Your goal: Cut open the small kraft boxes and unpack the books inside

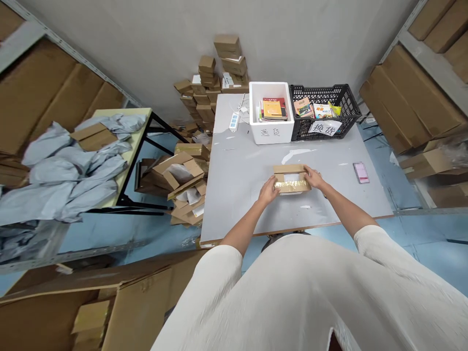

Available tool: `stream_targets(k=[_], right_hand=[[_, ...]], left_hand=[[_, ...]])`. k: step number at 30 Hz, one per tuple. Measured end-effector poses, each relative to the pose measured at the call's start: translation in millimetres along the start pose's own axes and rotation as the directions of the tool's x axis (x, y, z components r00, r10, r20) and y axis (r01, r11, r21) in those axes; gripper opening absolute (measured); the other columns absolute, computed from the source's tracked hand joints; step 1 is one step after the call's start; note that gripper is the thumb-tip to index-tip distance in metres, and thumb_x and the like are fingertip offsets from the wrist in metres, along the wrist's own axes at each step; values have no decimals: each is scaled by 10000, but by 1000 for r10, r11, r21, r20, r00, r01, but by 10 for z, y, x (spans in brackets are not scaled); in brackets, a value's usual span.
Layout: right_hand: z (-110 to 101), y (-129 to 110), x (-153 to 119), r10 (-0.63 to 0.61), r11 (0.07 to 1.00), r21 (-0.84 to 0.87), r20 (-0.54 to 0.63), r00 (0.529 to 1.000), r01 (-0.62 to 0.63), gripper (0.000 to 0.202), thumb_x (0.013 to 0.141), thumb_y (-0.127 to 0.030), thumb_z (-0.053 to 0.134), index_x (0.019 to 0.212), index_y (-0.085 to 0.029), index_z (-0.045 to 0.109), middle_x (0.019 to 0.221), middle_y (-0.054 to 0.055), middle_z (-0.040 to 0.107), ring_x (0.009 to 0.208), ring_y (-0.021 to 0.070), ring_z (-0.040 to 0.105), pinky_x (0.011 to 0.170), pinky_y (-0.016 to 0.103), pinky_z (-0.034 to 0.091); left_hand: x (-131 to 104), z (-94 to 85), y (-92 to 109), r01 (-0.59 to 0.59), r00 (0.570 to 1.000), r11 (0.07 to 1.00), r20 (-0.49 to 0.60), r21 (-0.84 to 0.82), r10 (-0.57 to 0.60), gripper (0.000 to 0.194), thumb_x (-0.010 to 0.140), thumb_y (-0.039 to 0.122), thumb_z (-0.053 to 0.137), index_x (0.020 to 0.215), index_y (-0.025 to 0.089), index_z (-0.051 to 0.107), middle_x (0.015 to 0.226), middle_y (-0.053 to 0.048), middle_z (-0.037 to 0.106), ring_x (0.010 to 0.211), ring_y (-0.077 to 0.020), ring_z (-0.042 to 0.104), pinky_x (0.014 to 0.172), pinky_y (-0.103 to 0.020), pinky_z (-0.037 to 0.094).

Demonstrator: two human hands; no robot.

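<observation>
A small brown cardboard box (291, 179) rests near the front of the grey table, a shiny strip of tape across it and a white patch showing between its flaps. My left hand (268, 190) holds the box at its left end, fingers closed against the side. On the opposite end, my right hand (313, 177) grips the right edge near the back corner. The box's underside and the fingertips behind the cardboard are hidden.
At the table's back stand a white foam box (272, 132) with books and a black crate (318, 132). A pink-and-white phone-like item (361, 173) lies right. A power strip (234, 122) is back left. Cardboard boxes (183, 170) pile up left of the table.
</observation>
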State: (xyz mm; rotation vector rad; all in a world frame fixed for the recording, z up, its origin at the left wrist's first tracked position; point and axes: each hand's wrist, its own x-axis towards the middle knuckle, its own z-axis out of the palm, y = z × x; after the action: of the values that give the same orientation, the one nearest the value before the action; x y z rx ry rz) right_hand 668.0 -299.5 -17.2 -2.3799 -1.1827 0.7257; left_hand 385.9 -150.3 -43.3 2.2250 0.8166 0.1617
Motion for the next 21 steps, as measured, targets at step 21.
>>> stream_targets(k=[21], right_hand=[[-74, 29, 177, 20, 991, -134, 168, 986, 3, 759, 993, -524, 561, 1700, -266, 461, 1619, 108, 632, 1448, 379, 593, 1225, 563, 463]], left_hand=[[-152, -188, 252, -144, 985, 974, 122, 175, 124, 704, 879, 276, 769, 1553, 281, 564, 1672, -131, 492, 1580, -358, 433, 1282, -549, 410]])
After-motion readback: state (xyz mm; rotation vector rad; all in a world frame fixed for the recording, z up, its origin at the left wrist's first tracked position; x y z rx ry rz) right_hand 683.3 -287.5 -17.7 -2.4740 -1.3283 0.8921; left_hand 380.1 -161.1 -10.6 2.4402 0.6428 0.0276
